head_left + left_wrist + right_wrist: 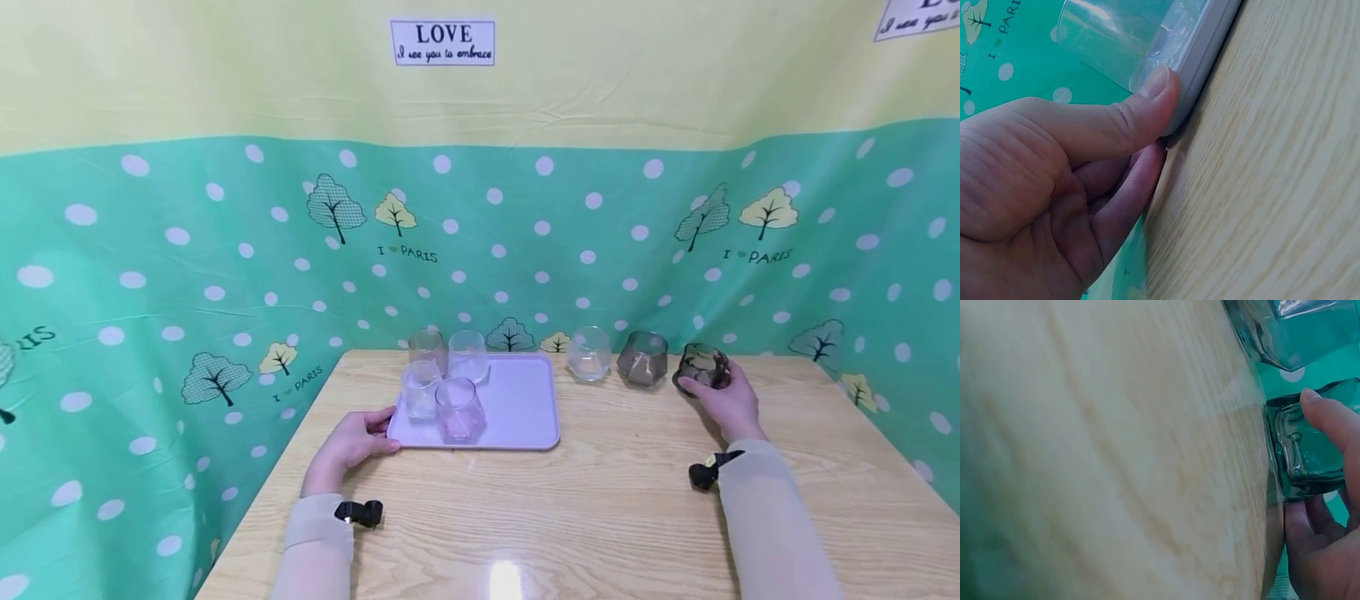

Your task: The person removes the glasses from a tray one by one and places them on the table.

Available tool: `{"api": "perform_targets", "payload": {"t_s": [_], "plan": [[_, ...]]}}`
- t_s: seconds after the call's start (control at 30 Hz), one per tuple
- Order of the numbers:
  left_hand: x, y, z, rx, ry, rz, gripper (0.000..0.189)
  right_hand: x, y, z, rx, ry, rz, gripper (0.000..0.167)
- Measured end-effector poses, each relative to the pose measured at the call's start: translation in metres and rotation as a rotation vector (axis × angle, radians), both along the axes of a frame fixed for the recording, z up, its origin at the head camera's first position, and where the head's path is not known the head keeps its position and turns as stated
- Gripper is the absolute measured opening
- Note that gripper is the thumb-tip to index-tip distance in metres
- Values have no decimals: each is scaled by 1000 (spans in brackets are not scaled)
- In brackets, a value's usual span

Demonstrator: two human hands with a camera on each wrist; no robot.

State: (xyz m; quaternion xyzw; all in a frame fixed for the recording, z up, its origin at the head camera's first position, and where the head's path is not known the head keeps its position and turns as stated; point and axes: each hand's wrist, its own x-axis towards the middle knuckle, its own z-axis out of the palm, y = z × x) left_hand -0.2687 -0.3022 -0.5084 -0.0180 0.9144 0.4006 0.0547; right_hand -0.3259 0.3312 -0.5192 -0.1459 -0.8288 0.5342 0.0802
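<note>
My left hand [352,442] holds the front left corner of a lilac tray [525,408]; the left wrist view shows its thumb on the tray rim [1194,69] and fingers beside and below. On the tray's left side stand a pinkish glass [461,412], two clear glasses, one in front [420,393] and one behind [468,362], and a brownish glass [427,348]. Far to the right, my right hand [731,404] grips a dark smoky glass [703,365] between thumb and fingers. In the right wrist view this glass [1307,444] has its base close to the tabletop; contact is unclear.
Between the tray and my right hand, a clear glass [589,357] and another dark glass [642,360] stand in a row near the back edge. The wooden table [600,508] meets a patterned green and yellow cloth [510,200] behind and at the sides.
</note>
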Motion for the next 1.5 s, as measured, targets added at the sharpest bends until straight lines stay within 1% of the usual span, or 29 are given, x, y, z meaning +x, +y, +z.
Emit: {"api": "perform_targets", "payload": {"t_s": [0.07, 0.27, 0.37, 0.63, 0.97, 1.2, 1.5], "plan": [[1, 0, 0, -5, 2, -9, 80, 1, 0, 1, -2, 0, 1, 106], [1, 0, -3, 6, -7, 1, 79, 0, 2, 2, -8, -3, 17, 108], [1, 1, -2, 4, -6, 0, 79, -1, 2, 2, -4, -10, 18, 108], [1, -2, 3, -5, 6, -17, 80, -1, -3, 3, 92, -32, -5, 107], [2, 0, 2, 0, 2, -17, 81, -2, -3, 4, 128, -45, 2, 107], [0, -1, 0, -1, -2, -17, 81, -3, -1, 3, 127, -52, 18, 108], [1, 0, 2, 0, 5, -21, 80, -2, -2, 2, 124, -47, 23, 105]]}}
